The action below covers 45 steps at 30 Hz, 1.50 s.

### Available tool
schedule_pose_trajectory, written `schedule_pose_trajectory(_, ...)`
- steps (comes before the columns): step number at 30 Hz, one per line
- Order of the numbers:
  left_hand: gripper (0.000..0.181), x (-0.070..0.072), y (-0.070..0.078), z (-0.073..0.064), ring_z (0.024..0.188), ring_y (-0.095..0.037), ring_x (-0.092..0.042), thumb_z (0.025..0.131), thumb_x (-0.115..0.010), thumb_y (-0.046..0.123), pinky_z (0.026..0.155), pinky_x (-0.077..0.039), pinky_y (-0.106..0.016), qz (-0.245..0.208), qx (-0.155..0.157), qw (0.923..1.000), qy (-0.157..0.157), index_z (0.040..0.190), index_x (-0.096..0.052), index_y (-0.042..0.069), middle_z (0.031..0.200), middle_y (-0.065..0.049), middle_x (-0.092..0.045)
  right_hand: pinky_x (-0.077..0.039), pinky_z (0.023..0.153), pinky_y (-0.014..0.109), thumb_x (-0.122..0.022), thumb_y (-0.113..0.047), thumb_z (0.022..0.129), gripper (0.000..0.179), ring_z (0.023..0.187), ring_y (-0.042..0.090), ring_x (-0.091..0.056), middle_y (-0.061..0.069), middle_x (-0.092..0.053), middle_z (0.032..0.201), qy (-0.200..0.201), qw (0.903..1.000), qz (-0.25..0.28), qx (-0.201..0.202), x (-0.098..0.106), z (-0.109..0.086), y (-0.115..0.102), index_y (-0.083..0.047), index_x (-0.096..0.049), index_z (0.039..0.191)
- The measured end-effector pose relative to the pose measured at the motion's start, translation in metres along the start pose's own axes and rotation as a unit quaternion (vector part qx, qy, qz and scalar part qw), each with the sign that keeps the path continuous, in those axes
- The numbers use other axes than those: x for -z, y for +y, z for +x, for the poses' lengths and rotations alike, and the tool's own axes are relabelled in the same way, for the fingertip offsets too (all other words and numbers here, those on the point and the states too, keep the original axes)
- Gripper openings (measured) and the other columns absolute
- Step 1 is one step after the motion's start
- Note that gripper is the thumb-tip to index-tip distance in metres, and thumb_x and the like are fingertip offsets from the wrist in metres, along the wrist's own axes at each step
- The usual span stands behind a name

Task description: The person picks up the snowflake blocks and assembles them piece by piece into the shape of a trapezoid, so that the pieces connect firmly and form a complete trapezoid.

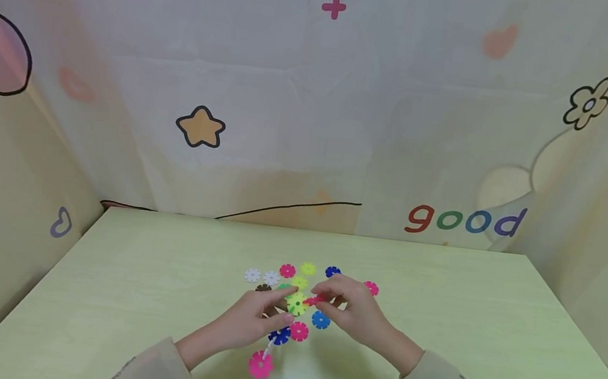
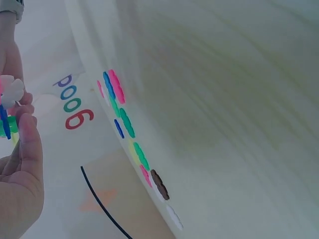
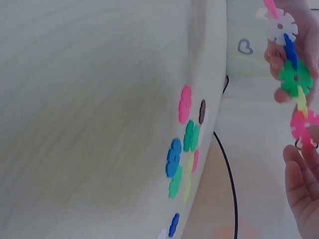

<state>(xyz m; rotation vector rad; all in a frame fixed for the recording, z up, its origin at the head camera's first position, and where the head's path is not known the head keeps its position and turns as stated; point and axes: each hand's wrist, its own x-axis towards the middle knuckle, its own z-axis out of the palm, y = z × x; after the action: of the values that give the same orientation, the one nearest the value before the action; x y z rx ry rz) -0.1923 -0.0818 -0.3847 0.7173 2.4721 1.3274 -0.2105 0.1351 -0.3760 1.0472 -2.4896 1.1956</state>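
Note:
A chain of slotted plastic snowflake discs hangs between both hands, low over the table. In the right wrist view it runs from a pink disc [image 3: 270, 7] through a white disc [image 3: 281, 26], a blue disc [image 3: 290, 51], a green disc [image 3: 296, 78] and a yellow disc [image 3: 302, 101] to another pink disc [image 3: 300, 125]. My left hand [image 1: 252, 320] grips the chain around its middle, the green disc mostly hidden by its fingers in the head view. Thumb and fingertips of my right hand [image 1: 359, 311] pinch the pink end disc, seen edge-on beside the yellow one.
Loose discs lie on the table [image 1: 117, 293] around and behind the hands: white [image 1: 252, 275], pink [image 1: 287, 271], yellow [image 1: 308, 269], dark blue [image 1: 333, 271], light blue [image 1: 321, 320] and brown [image 1: 263, 288]. A printed curtain [image 1: 289, 119] stands behind the table.

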Motion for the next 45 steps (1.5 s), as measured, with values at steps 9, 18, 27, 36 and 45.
schedule_pose_trajectory(9, 0.051, 0.007, -0.010, 0.000, 0.082, -0.013, -0.057, 0.086, -0.056, 0.029, 0.064, -0.048, -0.017, 0.008, 0.013, 0.9997, 0.021, 0.133, -0.040, 0.014, 0.105, -0.009, -0.062, -0.050, 0.067, 0.022, -0.064, -0.007, 0.079, 0.024, 0.081, 0.016, -0.059, 0.009, -0.061, 0.097, -0.042, 0.9865, 0.000, -0.159, 0.029, 0.005, 0.034, -0.008, -0.063, 0.103)
schedule_pose_trajectory(18, 0.050, 0.010, -0.014, 0.001, 0.080, -0.012, -0.056, 0.087, -0.056, 0.026, 0.062, -0.048, -0.018, 0.009, 0.013, 0.9996, 0.025, 0.133, -0.041, 0.014, 0.104, -0.009, -0.062, -0.049, 0.069, 0.028, -0.062, -0.007, 0.080, 0.030, 0.083, 0.019, -0.053, 0.015, -0.058, 0.103, -0.087, 0.9596, -0.026, -0.266, 0.047, 0.005, 0.082, -0.004, -0.059, 0.110)
schedule_pose_trajectory(27, 0.049, 0.009, -0.016, 0.000, 0.080, -0.014, -0.055, 0.087, -0.055, 0.026, 0.062, -0.047, -0.018, 0.013, 0.008, 0.9995, 0.026, 0.133, -0.041, 0.013, 0.104, -0.011, -0.062, -0.045, 0.067, 0.028, -0.062, -0.006, 0.079, 0.031, 0.085, 0.022, -0.049, 0.013, -0.056, 0.100, -0.091, 0.9414, -0.049, -0.321, 0.051, 0.002, 0.115, -0.005, -0.060, 0.110)
schedule_pose_trajectory(36, 0.048, 0.008, -0.016, 0.000, 0.080, -0.013, -0.055, 0.088, -0.054, 0.025, 0.062, -0.047, -0.018, 0.016, 0.008, 0.9995, 0.026, 0.132, -0.042, 0.013, 0.104, -0.010, -0.061, -0.042, 0.064, 0.026, -0.066, -0.008, 0.076, 0.032, 0.082, 0.020, -0.047, 0.009, -0.054, 0.092, -0.102, 0.9372, -0.068, -0.327, 0.044, 0.005, 0.124, -0.008, -0.061, 0.108)
schedule_pose_trajectory(45, 0.048, 0.007, -0.018, 0.000, 0.082, -0.013, -0.056, 0.088, -0.054, 0.025, 0.063, -0.047, -0.018, 0.012, 0.012, 0.9996, 0.022, 0.132, -0.041, 0.013, 0.105, -0.009, -0.061, -0.042, 0.069, 0.029, -0.070, -0.014, 0.074, 0.033, 0.083, 0.018, -0.046, 0.006, -0.053, 0.090, -0.124, 0.9383, -0.094, -0.309, 0.028, 0.015, 0.113, -0.012, -0.063, 0.107)
